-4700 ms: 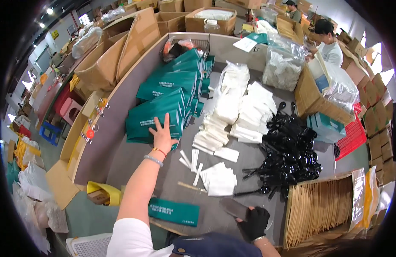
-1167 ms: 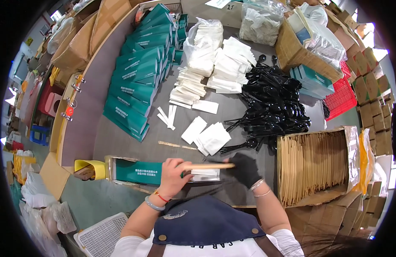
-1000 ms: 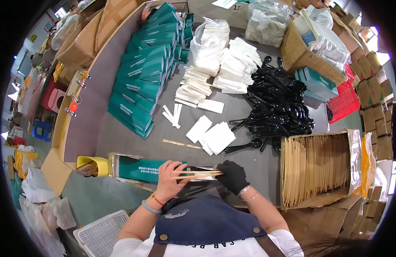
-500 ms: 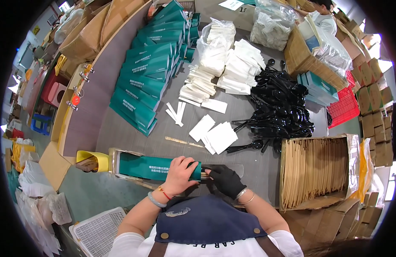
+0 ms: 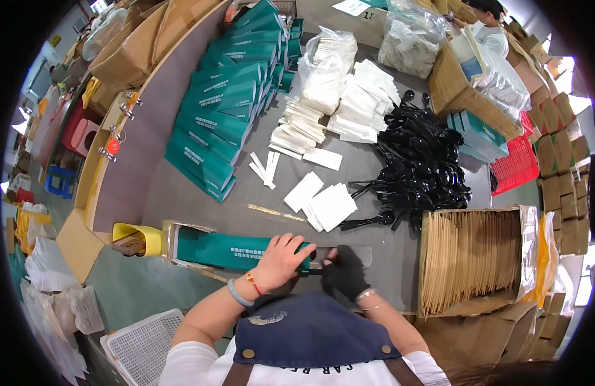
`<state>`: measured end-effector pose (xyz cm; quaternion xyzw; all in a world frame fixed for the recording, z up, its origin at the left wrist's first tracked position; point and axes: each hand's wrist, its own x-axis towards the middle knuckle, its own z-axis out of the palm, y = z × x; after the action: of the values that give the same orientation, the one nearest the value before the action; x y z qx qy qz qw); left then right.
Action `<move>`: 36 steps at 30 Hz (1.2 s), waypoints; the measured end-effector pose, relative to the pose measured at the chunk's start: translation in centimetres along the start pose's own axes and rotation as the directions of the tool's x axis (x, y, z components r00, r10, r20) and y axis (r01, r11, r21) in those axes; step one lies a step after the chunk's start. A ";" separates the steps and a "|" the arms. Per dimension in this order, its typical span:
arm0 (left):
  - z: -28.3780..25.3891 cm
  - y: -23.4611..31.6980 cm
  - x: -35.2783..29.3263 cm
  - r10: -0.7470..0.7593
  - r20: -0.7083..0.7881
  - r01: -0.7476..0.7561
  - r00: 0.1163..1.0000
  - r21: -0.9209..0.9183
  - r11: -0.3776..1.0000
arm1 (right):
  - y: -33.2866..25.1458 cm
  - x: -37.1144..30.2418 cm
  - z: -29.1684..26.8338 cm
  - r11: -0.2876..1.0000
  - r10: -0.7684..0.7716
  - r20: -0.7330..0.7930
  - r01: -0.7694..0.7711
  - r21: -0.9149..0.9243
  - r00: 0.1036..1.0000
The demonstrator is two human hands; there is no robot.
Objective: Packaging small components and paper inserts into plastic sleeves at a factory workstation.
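My left hand [image 5: 281,262], bare with a red string and a grey bangle at the wrist, holds the right end of a green paper sleeve [image 5: 214,249]. The sleeve lies lengthwise in a narrow cardboard holder [image 5: 171,243] at the front edge of the table, white print on its face. Just right of the sleeve's end is my right hand [image 5: 345,273] in a black fingerless glove. Its fingers are curled and smeared by motion, so what they hold is unclear. Dark and light thin pieces show at the sleeve's mouth, partly hidden. A clear flat strip [image 5: 361,257] lies beyond the glove.
Green sleeves [image 5: 210,125] fan out at the left. White packets [image 5: 333,207], black plastic spoons [image 5: 416,161] and a carton of wooden sticks [image 5: 474,260] lie to the right. A yellow holder [image 5: 146,241] stands left; a white basket [image 5: 146,341] is below. Another person [image 5: 493,32] is at back right.
My right hand has drawn slightly right and toward me, away from the sleeve's mouth. My left hand and the sleeve's right end have shifted a little to the right.
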<state>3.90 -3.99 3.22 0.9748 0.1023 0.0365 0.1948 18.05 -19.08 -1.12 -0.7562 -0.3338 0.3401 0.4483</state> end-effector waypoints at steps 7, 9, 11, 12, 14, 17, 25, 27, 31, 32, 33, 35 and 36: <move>-0.5 -0.6 0.7 0.096 0.146 -0.104 0.985 0.048 0.993 | -3.1 1.1 -2.1 0.732 -0.453 0.086 0.425 -0.533 0.887; -0.7 -0.1 1.3 0.083 0.167 -0.094 0.982 0.058 0.994 | -3.9 1.0 -2.7 0.663 -0.273 0.287 0.396 -0.635 0.918; -3.0 0.1 2.5 0.094 0.304 -0.134 0.948 0.114 0.984 | -3.8 1.3 -3.7 0.617 -0.302 0.317 0.438 -0.654 0.899; -4.6 -0.3 2.9 0.087 0.303 -0.128 0.949 0.117 0.985 | -4.1 1.3 -4.5 0.622 -0.293 0.282 0.406 -0.669 0.914; -7.9 -2.5 3.0 0.092 0.271 -0.113 0.958 0.063 0.992 | -4.1 0.9 -6.2 0.666 -0.295 0.171 0.330 -0.669 0.940; -9.6 -8.7 0.8 0.039 -0.030 -0.033 0.999 0.180 0.983 | -4.0 0.3 -8.0 0.630 -0.313 0.141 0.316 -0.709 0.939; 2.5 -2.4 -4.1 -0.638 -0.204 0.616 0.742 -0.167 0.770 | -5.4 -0.5 -5.6 0.491 -0.237 0.219 0.311 -0.814 0.947; 3.3 -3.2 -4.7 -0.632 -0.219 0.595 0.743 -0.217 0.774 | -5.7 -0.5 -5.4 0.472 -0.229 0.246 0.328 -0.818 0.942; 3.0 -3.3 -4.9 -0.622 -0.207 0.569 0.755 -0.266 0.778 | -5.0 -0.3 -4.9 0.548 -0.217 0.311 0.379 -0.745 0.925; 3.0 -3.3 -5.0 -0.623 -0.207 0.569 0.755 -0.265 0.778 | -4.5 -0.2 -4.6 0.587 -0.212 0.337 0.395 -0.707 0.917; 3.1 -3.3 -5.0 -0.626 -0.212 0.573 0.750 -0.263 0.776 | -4.3 0.1 -3.5 0.588 -0.214 0.335 0.395 -0.706 0.918; 2.9 -3.2 -4.5 -0.615 -0.217 0.561 0.758 -0.263 0.785 | -4.6 1.0 -0.2 0.587 -0.277 0.378 0.467 -0.661 0.883; 2.6 -3.2 -4.1 -0.608 -0.180 0.564 0.773 -0.244 0.789 | -4.2 1.4 1.3 0.598 -0.324 0.374 0.495 -0.631 0.869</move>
<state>-0.36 -2.95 -0.55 0.8600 0.4217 0.1046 0.2676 16.90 -15.80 1.91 -0.7283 -0.6512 0.1536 0.1485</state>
